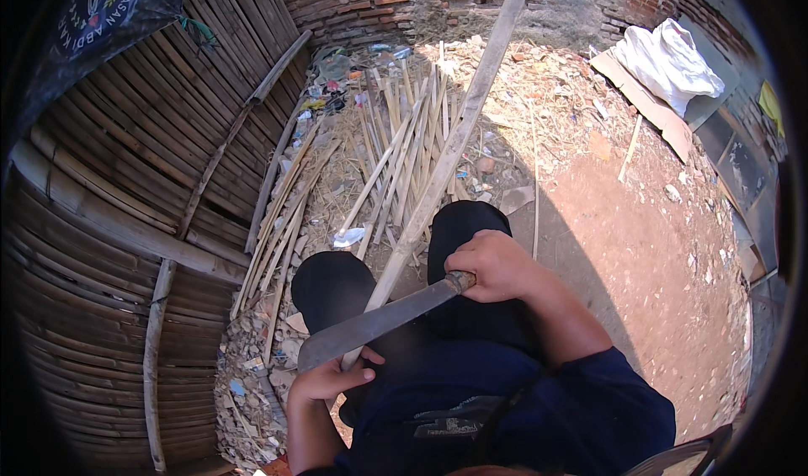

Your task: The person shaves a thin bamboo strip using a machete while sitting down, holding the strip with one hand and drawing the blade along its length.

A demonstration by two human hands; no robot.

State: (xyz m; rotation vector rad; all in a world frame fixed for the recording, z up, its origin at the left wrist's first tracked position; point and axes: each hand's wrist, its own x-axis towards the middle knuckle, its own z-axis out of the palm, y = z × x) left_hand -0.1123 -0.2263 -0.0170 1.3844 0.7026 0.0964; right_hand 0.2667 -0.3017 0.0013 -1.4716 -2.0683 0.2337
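Observation:
My right hand [492, 265] is closed around the short wooden handle of a machete [383, 320]. Its broad dark blade points left and lies across a long bamboo strip [438, 173], close to the strip's lower end. That end is held by my left hand [326, 382], with the thumb and fingers around it just below the blade. From there the strip slants up between my knees toward the far brick wall. Whether the edge has bitten into the bamboo I cannot tell.
A loose pile of split bamboo sticks [402, 152] lies on littered ground beyond my knees. More sticks [282, 232] lie along the bamboo slat wall [101, 190] at left. Far right, a white sack [669, 63] rests on cardboard [648, 110]. A brick wall [362, 5] stands behind.

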